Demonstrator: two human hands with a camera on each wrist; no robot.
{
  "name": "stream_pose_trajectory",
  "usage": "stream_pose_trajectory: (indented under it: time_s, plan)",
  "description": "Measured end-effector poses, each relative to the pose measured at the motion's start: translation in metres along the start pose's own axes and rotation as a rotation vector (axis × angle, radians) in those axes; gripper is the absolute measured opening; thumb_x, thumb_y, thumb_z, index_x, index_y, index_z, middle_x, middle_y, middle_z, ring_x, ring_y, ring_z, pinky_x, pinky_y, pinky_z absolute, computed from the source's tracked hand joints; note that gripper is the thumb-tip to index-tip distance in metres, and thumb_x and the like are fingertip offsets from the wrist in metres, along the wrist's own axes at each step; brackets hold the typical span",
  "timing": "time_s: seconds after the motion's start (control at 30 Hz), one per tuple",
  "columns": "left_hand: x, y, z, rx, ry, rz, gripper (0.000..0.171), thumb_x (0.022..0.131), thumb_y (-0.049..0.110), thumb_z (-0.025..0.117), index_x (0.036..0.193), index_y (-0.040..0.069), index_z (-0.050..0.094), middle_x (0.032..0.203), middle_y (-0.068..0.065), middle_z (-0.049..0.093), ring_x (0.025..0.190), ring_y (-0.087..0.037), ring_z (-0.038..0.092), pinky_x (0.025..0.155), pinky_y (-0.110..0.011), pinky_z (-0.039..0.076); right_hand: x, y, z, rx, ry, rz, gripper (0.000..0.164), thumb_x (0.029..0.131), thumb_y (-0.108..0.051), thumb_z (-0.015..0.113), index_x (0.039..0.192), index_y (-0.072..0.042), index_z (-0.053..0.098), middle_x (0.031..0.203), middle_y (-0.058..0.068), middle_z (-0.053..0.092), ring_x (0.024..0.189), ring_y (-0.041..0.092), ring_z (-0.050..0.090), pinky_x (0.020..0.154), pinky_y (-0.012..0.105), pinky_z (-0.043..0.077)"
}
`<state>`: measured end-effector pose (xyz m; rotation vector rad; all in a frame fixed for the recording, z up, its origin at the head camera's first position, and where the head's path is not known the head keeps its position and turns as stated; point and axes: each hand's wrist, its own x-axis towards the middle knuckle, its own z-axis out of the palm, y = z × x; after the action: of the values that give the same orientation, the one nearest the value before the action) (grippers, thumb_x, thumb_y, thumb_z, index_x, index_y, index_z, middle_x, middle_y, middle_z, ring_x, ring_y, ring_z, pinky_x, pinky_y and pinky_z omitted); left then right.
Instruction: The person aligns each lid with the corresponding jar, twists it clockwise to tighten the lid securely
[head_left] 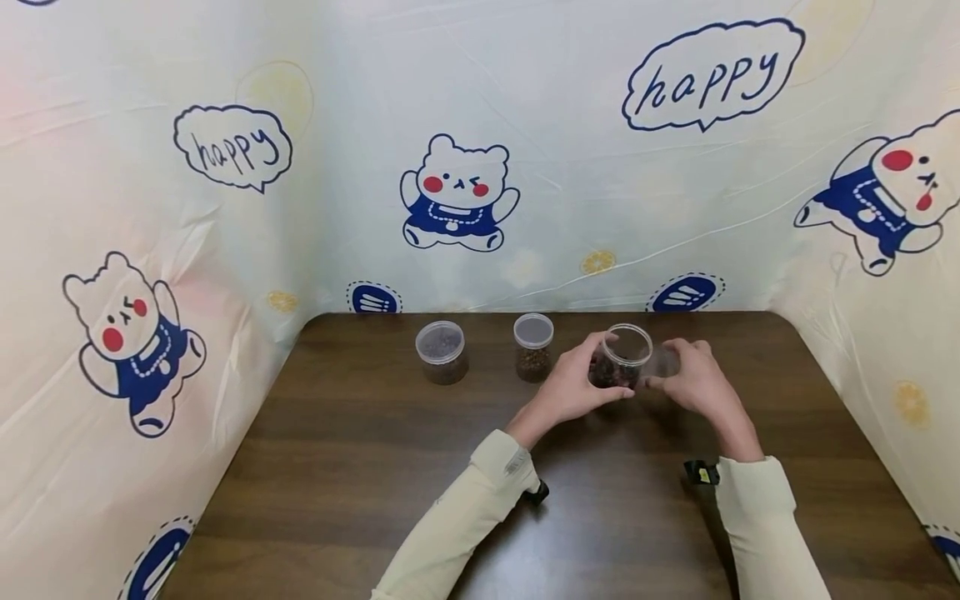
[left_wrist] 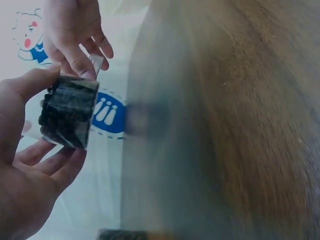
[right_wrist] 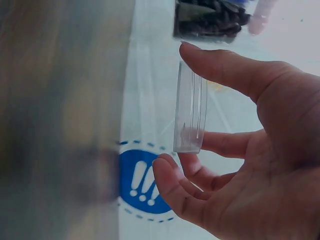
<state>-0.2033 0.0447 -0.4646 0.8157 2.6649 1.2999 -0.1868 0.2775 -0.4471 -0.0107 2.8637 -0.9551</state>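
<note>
A clear round jar (head_left: 621, 354) of dark pieces, its top uncovered, is gripped by my left hand (head_left: 572, 382). In the left wrist view the jar (left_wrist: 69, 112) sits between thumb and curled fingers, seemingly raised off the table. To its right, my right hand (head_left: 699, 379) holds a clear plastic lid (right_wrist: 189, 110) on edge between thumb and fingers. The lid is faint and blurred in the head view. Apart from the hands, a narrower lidded jar (head_left: 533, 350) with brown grains and a wide lidded jar (head_left: 442, 354) with dark contents stand to the left.
The brown wooden table (head_left: 360, 492) ends at its back edge just behind the jars. A printed curtain (head_left: 337, 192) with bears and "happy" bubbles hangs behind and along both sides. Straps sit on both wrists.
</note>
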Motion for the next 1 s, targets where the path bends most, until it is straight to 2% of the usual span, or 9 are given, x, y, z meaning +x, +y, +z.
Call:
stream_pose_trajectory:
  time_s: [0.3, 0.5, 0.6, 0.73, 0.83, 0.93, 1.0]
  plan:
    - [-0.031, -0.006, -0.026, -0.026, -0.098, 0.015, 0.081, 0.085, 0.039, 0.089, 0.152, 0.027, 0.045, 0.134, -0.002, 0.069, 0.125, -0.016, 0.068, 0.102, -0.032, 0.056, -0.012, -0.019, 0.011, -0.047, -0.023, -0.1, 0.076, 0.085, -0.019, 0.085, 0.143, 0.014, 0.049, 0.131, 0.039, 0.046, 0.105, 0.046, 0.056, 0.087, 0.058, 0.055]
    - [-0.049, -0.02, -0.033, -0.047, -0.133, 0.046, 0.075, 0.084, 0.036, 0.09, 0.147, 0.03, 0.048, 0.134, 0.003, 0.069, 0.125, -0.01, 0.066, 0.108, -0.031, 0.052, -0.015, -0.026, 0.025, -0.068, -0.092, -0.129, 0.076, 0.084, -0.025, 0.088, 0.142, 0.01, 0.053, 0.128, 0.035, 0.053, 0.109, 0.043, 0.056, 0.09, 0.058, 0.055]
    - [-0.057, -0.026, -0.04, -0.061, -0.151, 0.045, 0.075, 0.083, 0.031, 0.092, 0.145, 0.03, 0.05, 0.132, 0.004, 0.069, 0.12, -0.007, 0.066, 0.107, -0.03, 0.052, -0.016, -0.029, 0.032, -0.074, -0.124, -0.137, 0.077, 0.083, -0.027, 0.089, 0.141, 0.009, 0.054, 0.13, 0.034, 0.054, 0.112, 0.044, 0.056, 0.092, 0.059, 0.054]
    - [-0.068, -0.034, -0.052, -0.127, -0.186, 0.023, 0.076, 0.082, 0.023, 0.093, 0.144, 0.03, 0.051, 0.133, 0.002, 0.07, 0.102, -0.002, 0.07, 0.103, -0.027, 0.052, -0.019, -0.033, 0.042, -0.085, -0.155, -0.155, 0.076, 0.082, -0.026, 0.09, 0.14, 0.008, 0.055, 0.13, 0.033, 0.054, 0.115, 0.044, 0.055, 0.096, 0.059, 0.053]
    - [-0.076, -0.039, -0.058, -0.22, -0.208, 0.0, 0.075, 0.082, 0.016, 0.092, 0.144, 0.029, 0.051, 0.133, -0.002, 0.07, 0.091, -0.003, 0.072, 0.1, -0.027, 0.054, -0.022, -0.035, 0.05, -0.1, -0.18, -0.172, 0.076, 0.08, -0.026, 0.091, 0.139, 0.007, 0.056, 0.128, 0.031, 0.055, 0.115, 0.044, 0.056, 0.096, 0.058, 0.052]
    - [-0.082, -0.045, -0.061, -0.278, -0.212, -0.022, 0.076, 0.082, 0.01, 0.091, 0.144, 0.028, 0.051, 0.134, -0.005, 0.07, 0.092, -0.007, 0.073, 0.099, -0.027, 0.055, -0.024, -0.038, 0.059, -0.119, -0.199, -0.193, 0.076, 0.079, -0.028, 0.093, 0.137, 0.007, 0.058, 0.125, 0.028, 0.058, 0.113, 0.042, 0.056, 0.095, 0.057, 0.053]
    - [-0.086, -0.049, -0.062, -0.279, -0.202, -0.03, 0.076, 0.082, 0.009, 0.091, 0.145, 0.025, 0.051, 0.134, -0.005, 0.069, 0.1, -0.009, 0.072, 0.101, -0.027, 0.055, -0.026, -0.04, 0.065, -0.13, -0.202, -0.21, 0.076, 0.078, -0.029, 0.094, 0.136, 0.006, 0.059, 0.123, 0.026, 0.059, 0.111, 0.039, 0.056, 0.094, 0.055, 0.053]
